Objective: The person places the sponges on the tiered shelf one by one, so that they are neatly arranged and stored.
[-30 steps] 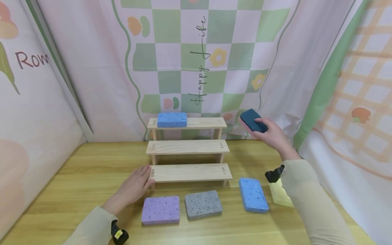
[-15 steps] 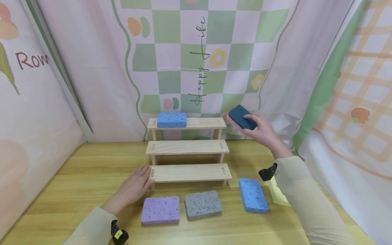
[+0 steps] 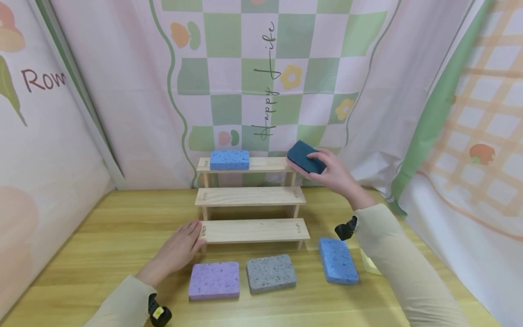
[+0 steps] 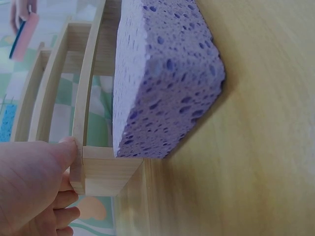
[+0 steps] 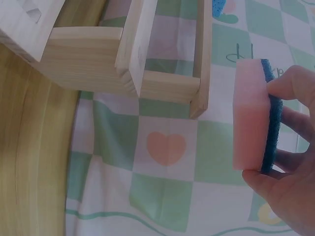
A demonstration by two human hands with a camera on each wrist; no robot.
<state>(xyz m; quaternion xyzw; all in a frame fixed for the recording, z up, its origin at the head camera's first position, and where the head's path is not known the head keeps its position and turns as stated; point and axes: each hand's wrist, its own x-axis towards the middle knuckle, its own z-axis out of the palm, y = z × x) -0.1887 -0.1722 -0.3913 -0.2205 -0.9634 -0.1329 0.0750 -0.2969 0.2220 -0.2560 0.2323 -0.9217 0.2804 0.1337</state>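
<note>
My right hand (image 3: 337, 175) grips a two-layer scouring sponge, pink foam with a dark teal scrubbing side (image 3: 305, 156), at the right end of the top shelf. In the right wrist view the sponge (image 5: 251, 115) is apart from the wood, thumb and fingers on its edges. My left hand (image 3: 177, 247) holds the left end of the lowest step of a three-tier wooden shelf (image 3: 253, 230); its thumb (image 4: 66, 150) lies against the board. A blue speckled sponge (image 3: 229, 160) sits on the top tier's left part.
On the wooden table (image 3: 135, 227), before the shelf, lie a purple sponge (image 3: 214, 280), a grey sponge (image 3: 271, 273) and a blue sponge (image 3: 337, 260). A pale yellow sponge (image 3: 369, 264) is partly hidden by the right sleeve. Patterned curtains (image 3: 261, 77) hang behind and at both sides.
My right hand has carried the pink and teal sponge leftward, from beyond the shelf to the top tier's right end. The left hand has stayed in place.
</note>
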